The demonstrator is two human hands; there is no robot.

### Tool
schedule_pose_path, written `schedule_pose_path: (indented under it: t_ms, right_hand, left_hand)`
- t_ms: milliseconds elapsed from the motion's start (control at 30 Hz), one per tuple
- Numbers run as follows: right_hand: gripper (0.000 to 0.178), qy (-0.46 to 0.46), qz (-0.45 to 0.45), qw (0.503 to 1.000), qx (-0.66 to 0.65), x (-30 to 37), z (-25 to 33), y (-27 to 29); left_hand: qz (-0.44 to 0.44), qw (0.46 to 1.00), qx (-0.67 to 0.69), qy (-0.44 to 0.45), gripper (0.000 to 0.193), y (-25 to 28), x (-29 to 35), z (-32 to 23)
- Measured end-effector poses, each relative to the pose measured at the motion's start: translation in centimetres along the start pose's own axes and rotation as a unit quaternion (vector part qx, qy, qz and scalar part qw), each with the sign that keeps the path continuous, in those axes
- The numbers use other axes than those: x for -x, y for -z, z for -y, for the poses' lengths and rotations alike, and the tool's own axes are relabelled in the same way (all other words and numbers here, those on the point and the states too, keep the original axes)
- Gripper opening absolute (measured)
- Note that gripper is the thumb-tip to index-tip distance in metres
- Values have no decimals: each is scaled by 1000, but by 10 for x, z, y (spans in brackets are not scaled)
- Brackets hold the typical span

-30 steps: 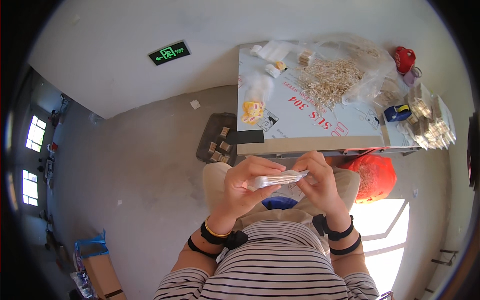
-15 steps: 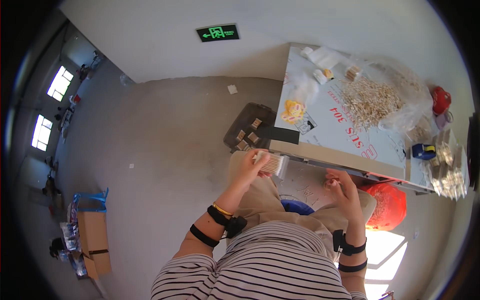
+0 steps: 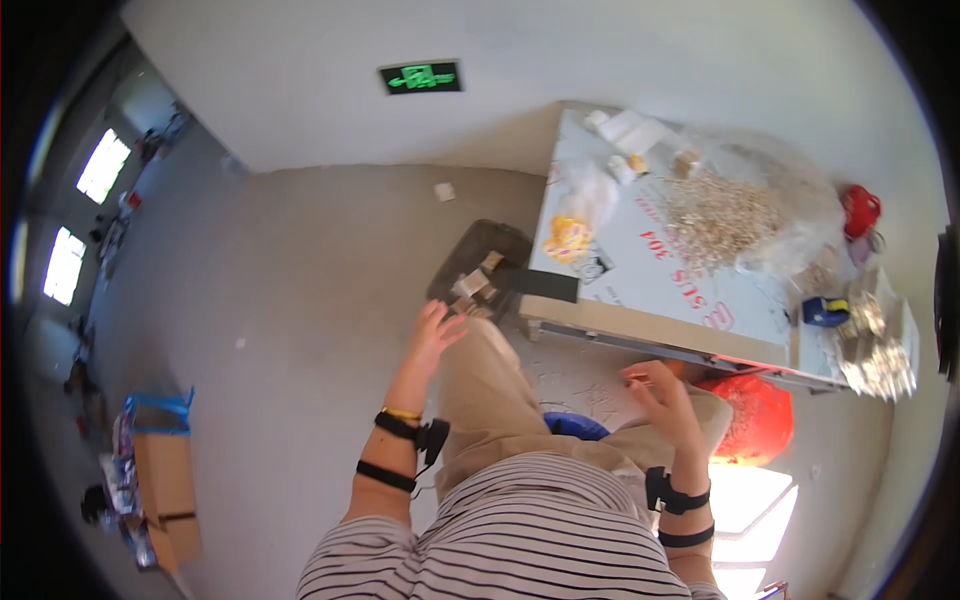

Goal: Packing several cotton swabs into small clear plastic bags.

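Observation:
My left hand is held with its fingers spread and nothing in it, just at the near side of a dark plastic bin. Several small packs lie in the bin, among them a pale pack of cotton swabs near its middle. Over my right knee, below the table's front edge, my right hand has its fingers bent together. Whatever is between them, if anything, is too small and blurred to make out.
The metal-topped table carries a heap of loose cotton swabs, plastic bags, a yellow packet, a blue tape dispenser and stacked packs. Below it stands a red bag. A cardboard box is at far left.
My left hand has let go of the pack of cotton swabs, which now appears in the bin, and has opened and drawn left. My right hand stays bent; the whole view has shifted slightly.

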State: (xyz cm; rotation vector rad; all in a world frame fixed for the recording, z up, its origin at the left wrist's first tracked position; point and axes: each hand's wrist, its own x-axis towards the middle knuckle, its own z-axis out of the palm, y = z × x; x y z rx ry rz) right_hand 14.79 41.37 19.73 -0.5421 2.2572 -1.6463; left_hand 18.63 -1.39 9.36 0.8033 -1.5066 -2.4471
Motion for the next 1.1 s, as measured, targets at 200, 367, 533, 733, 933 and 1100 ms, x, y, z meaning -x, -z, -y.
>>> schedule_pose_path:
  t_ms: [200, 367, 533, 733, 933, 1100]
  right_hand:
    - [23, -51, 14, 998, 18, -1, -1, 0]
    - [26, -32, 45, 998, 12, 3, -6, -3]
    - [27, -35, 19, 999, 16, 17, -17, 3]
    - [27, -5, -3, 1000, 17, 29, -24, 28]
    - [28, -36, -103, 986, -129, 5, -80, 89]
    - [45, -253, -182, 948, -60, -49, -188, 139]
  left_hand:
    - [64, 988, -131, 39, 53, -17, 18, 10]
    - [165, 960, -225, 32, 40, -69, 32, 4]
    - [261, 931, -256, 11, 35, -118, 43, 11]
    - [334, 894, -298, 18, 34, -138, 36, 23]
    - [380, 826, -416, -36, 37, -190, -4, 43]
    - [399, 766, -504, 11, 46, -229, -59, 80]
